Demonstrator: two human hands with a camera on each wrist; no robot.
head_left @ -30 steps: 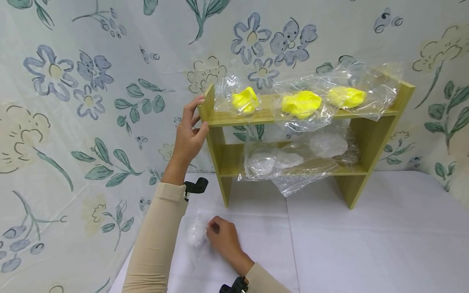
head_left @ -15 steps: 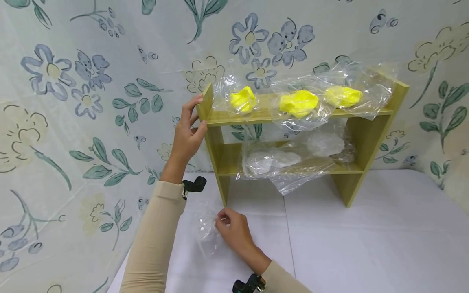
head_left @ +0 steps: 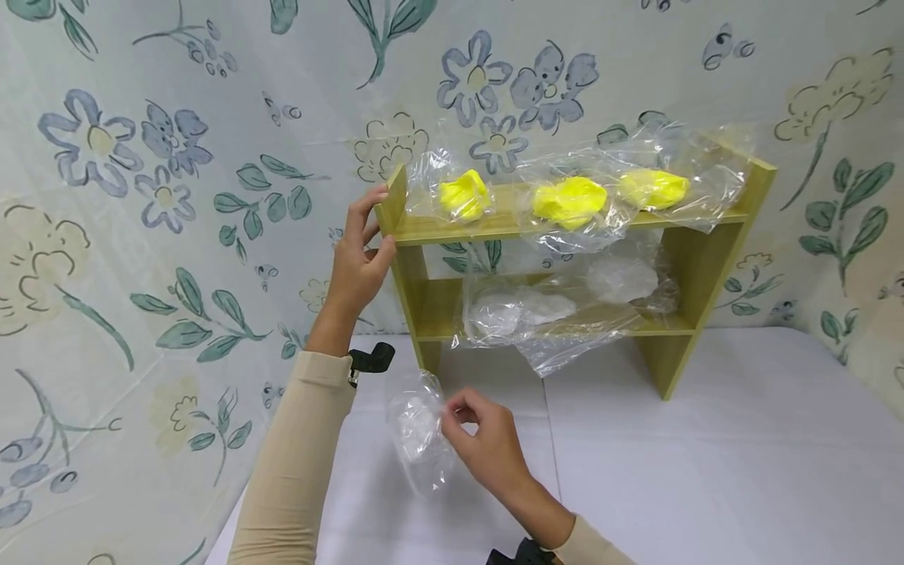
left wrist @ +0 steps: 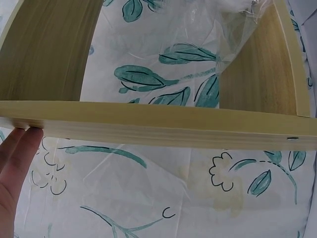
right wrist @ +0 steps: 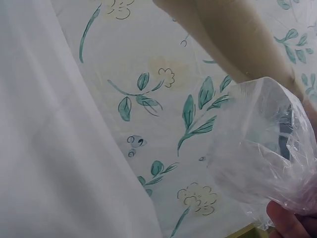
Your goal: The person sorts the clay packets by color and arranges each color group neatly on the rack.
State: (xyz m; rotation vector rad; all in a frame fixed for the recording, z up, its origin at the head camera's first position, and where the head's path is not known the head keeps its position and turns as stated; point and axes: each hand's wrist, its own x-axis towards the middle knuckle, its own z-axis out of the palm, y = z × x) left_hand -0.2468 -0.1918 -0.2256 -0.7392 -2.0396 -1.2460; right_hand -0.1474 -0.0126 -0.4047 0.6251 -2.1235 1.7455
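Note:
My left hand (head_left: 360, 263) rests against the upper left side panel of a small two-tier wooden shelf (head_left: 459, 233). In the left wrist view, the straight fingers (left wrist: 25, 153) touch the panel's outer face. Lower down, my right hand (head_left: 487, 435) pinches the edge of a clear plastic bag (head_left: 421, 431) with a whitish lump inside. This bag hangs above the table, beside the shelf's front left leg. In the right wrist view the crumpled plastic bag (right wrist: 262, 144) covers part of the hand, and only some fingers (right wrist: 285, 220) show.
On the upper tier lie bagged yellow lumps: a left one (head_left: 464, 196), a middle one (head_left: 570, 202) and a right one (head_left: 653, 189). Bagged white lumps (head_left: 519, 308) lie on the lower tier. A white cloth covers the table (head_left: 777, 439); flowered fabric hangs behind.
My right hand has lifted the bagged whitish lump off the table and carried it up and to the right, towards the shelf. My left hand stays at the side panel.

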